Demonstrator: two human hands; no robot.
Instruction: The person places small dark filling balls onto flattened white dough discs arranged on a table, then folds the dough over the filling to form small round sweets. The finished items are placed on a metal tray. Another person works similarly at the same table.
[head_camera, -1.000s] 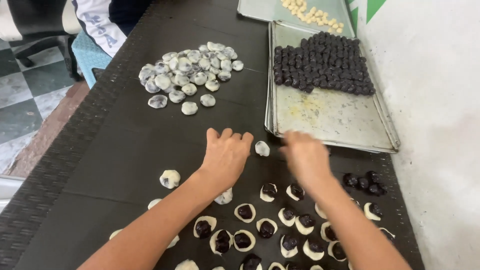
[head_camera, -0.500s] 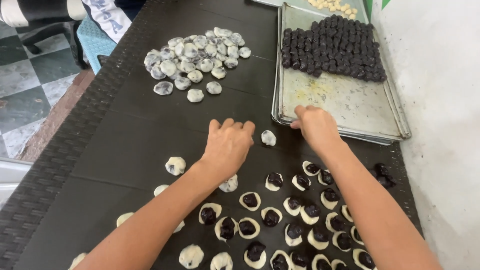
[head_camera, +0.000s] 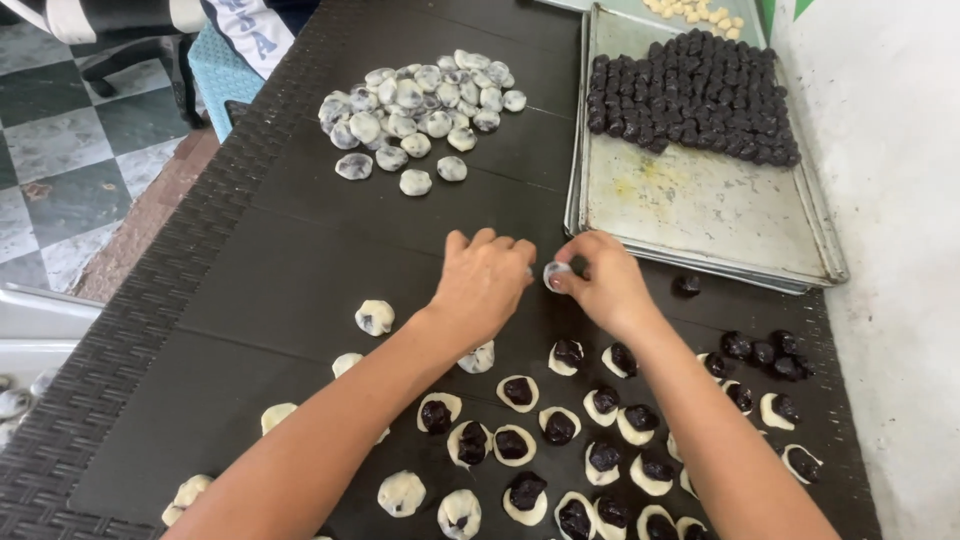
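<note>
Right hand (head_camera: 605, 285) pinches a small pale dough piece (head_camera: 555, 273) between thumb and fingertips, fingers curled nearly closed round it, at the middle of the black mat (head_camera: 250, 290), just near of the metal tray's (head_camera: 700, 215) front edge. Left hand (head_camera: 482, 285) is palm down, fingers bent and loosely together, fingertips right beside the same dough piece; whether they actually touch or grip it can't be told, the knuckles hide the contact. Near the hands: open dough rounds with dark filling (head_camera: 560, 425) in rows, near-right, some cut off by the bottom edge and some partly covered by the right forearm. One closed dough ball (head_camera: 478, 356) peeks out from under the left wrist, mostly hidden. More closed balls (head_camera: 374, 317) scattered near-left. Far middle: heap of sealed dough balls (head_camera: 420, 110). Tray far right holds a block of dark filling balls (head_camera: 695, 95) at its far end, near half bare metal. Loose dark balls (head_camera: 760, 350) on mat at right. Second tray at top edge with pale bits, cut off. Checkered floor (head_camera: 70, 160) far left.
</note>
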